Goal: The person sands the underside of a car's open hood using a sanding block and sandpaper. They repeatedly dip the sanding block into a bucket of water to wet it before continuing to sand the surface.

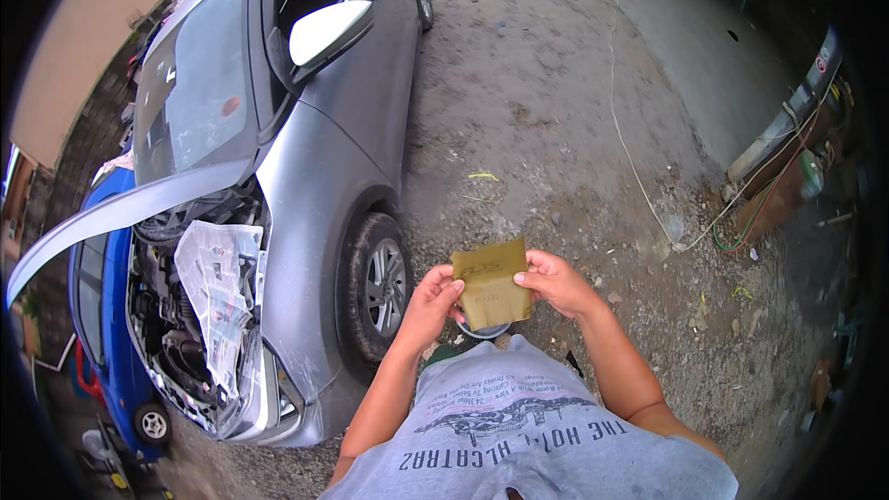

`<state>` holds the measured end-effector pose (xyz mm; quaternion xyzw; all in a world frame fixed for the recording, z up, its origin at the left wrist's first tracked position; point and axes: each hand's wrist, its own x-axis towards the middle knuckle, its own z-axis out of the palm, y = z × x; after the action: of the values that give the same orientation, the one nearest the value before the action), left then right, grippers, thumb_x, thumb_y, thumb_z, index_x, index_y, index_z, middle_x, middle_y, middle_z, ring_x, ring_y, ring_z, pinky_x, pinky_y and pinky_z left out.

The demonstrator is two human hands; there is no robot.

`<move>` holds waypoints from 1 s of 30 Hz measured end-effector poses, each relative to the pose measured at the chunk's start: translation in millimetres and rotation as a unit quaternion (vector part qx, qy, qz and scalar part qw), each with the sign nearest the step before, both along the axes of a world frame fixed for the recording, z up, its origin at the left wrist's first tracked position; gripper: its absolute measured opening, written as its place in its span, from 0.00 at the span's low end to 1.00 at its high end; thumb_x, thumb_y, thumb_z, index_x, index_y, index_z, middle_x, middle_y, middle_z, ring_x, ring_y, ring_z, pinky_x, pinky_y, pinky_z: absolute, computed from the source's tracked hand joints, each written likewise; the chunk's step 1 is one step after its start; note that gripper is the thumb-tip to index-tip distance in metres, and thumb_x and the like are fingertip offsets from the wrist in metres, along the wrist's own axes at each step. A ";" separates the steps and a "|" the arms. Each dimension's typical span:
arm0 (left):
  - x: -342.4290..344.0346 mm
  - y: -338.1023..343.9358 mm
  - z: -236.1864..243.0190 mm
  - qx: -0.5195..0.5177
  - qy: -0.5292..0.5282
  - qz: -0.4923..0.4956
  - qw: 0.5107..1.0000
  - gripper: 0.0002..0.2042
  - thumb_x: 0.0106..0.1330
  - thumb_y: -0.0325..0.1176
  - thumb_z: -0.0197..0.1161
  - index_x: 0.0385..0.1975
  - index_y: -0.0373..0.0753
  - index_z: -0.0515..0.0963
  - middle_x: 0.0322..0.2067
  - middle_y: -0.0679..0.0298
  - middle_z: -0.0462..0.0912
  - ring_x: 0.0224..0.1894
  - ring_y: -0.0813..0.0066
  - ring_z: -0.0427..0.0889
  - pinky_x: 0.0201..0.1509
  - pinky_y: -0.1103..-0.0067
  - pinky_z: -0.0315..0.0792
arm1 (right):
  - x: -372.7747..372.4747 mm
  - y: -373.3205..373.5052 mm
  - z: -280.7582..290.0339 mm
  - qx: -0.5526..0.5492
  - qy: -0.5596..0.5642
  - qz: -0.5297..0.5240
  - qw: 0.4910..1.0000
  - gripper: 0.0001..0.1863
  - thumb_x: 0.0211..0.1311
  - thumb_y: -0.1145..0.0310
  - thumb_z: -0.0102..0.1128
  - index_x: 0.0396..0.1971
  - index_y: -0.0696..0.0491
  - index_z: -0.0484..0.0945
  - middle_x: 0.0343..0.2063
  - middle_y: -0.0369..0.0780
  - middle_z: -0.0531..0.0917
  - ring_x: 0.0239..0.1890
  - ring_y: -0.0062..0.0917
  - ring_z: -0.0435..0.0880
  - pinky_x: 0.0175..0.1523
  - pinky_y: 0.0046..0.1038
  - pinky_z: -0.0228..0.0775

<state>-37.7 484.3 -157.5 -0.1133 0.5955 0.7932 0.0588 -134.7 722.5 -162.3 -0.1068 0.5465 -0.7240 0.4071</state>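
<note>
Held up in front of my chest is a creased, olive-brown sheet of sandpaper with dark print on the side facing me. My left hand pinches its left edge, thumb on the front. On the opposite edge, my right hand grips it the same way. Both hands are closed on the sheet, and the fingers behind it are partly hidden. Just below the sheet shows the pale curved rim of a round container, mostly covered by the sheet and my shirt.
Left of me stands a silver car, hood raised, newspaper over its engine bay. Beyond it is a blue car. A pale cord crosses the gravel on the right, toward a leaning post. A yellow strip lies ahead.
</note>
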 end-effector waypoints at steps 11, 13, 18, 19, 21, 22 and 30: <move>6.4 -9.8 25.4 -0.076 0.001 0.080 0.994 0.18 0.68 0.22 0.60 0.58 0.39 0.73 0.38 0.70 0.77 0.40 0.84 0.77 0.43 0.84 0.74 | -15.5 -6.5 3.9 -0.058 0.105 0.119 0.986 0.20 0.74 0.71 0.48 0.62 0.57 0.72 0.53 0.42 0.80 0.54 0.24 0.79 0.59 0.29 0.73; 8.2 -9.9 22.6 -0.088 0.060 0.085 0.991 0.24 0.66 0.19 0.62 0.63 0.38 0.71 0.39 0.71 0.75 0.40 0.85 0.76 0.45 0.87 0.72 | -15.3 -10.5 6.2 -0.037 0.101 0.076 0.991 0.24 0.71 0.70 0.53 0.65 0.58 0.69 0.56 0.44 0.79 0.57 0.28 0.79 0.62 0.33 0.71; 13.4 -4.4 27.4 -0.147 0.037 -0.041 0.988 0.28 0.65 0.18 0.63 0.66 0.37 0.68 0.40 0.72 0.73 0.43 0.86 0.74 0.47 0.85 0.71 | -5.8 -31.2 0.8 0.022 0.207 0.128 0.970 0.38 0.62 0.61 0.70 0.68 0.58 0.64 0.62 0.49 0.75 0.65 0.36 0.73 0.68 0.36 0.66; 13.5 -0.8 31.6 -0.128 0.044 -0.033 0.990 0.27 0.65 0.18 0.64 0.65 0.37 0.68 0.40 0.71 0.73 0.42 0.86 0.74 0.47 0.85 0.71 | 1.9 -38.5 6.1 0.021 0.252 0.113 0.961 0.31 0.62 0.61 0.70 0.61 0.59 0.72 0.53 0.47 0.81 0.55 0.33 0.81 0.60 0.34 0.72; 12.6 5.3 36.6 -0.089 0.058 -0.019 0.994 0.26 0.65 0.18 0.64 0.64 0.37 0.69 0.40 0.71 0.74 0.42 0.86 0.74 0.48 0.85 0.71 | 0.2 -44.3 16.7 0.131 0.261 0.211 0.933 0.20 0.62 0.63 0.69 0.50 0.59 0.80 0.40 0.40 0.86 0.41 0.24 0.83 0.49 0.29 0.75; 10.5 6.6 39.7 -0.088 0.046 0.010 0.995 0.22 0.66 0.21 0.65 0.60 0.37 0.72 0.39 0.71 0.76 0.40 0.87 0.75 0.46 0.85 0.71 | 2.5 -46.0 16.0 0.115 0.231 0.179 0.949 0.18 0.63 0.64 0.69 0.47 0.58 0.81 0.37 0.38 0.86 0.38 0.21 0.82 0.47 0.27 0.75; 12.9 -3.8 6.5 0.014 -0.014 0.080 0.997 0.06 0.67 0.28 0.67 0.39 0.37 0.80 0.32 0.68 0.82 0.34 0.83 0.79 0.43 0.83 0.74 | 10.4 -48.8 4.4 0.022 0.103 0.066 0.992 0.10 0.65 0.69 0.66 0.43 0.58 0.82 0.37 0.32 0.85 0.38 0.12 0.80 0.44 0.21 0.73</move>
<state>-24.9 480.5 -151.0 -0.1704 0.5727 0.8019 0.0050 -124.3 673.7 -157.9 -0.2077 0.5927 -0.6686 0.3982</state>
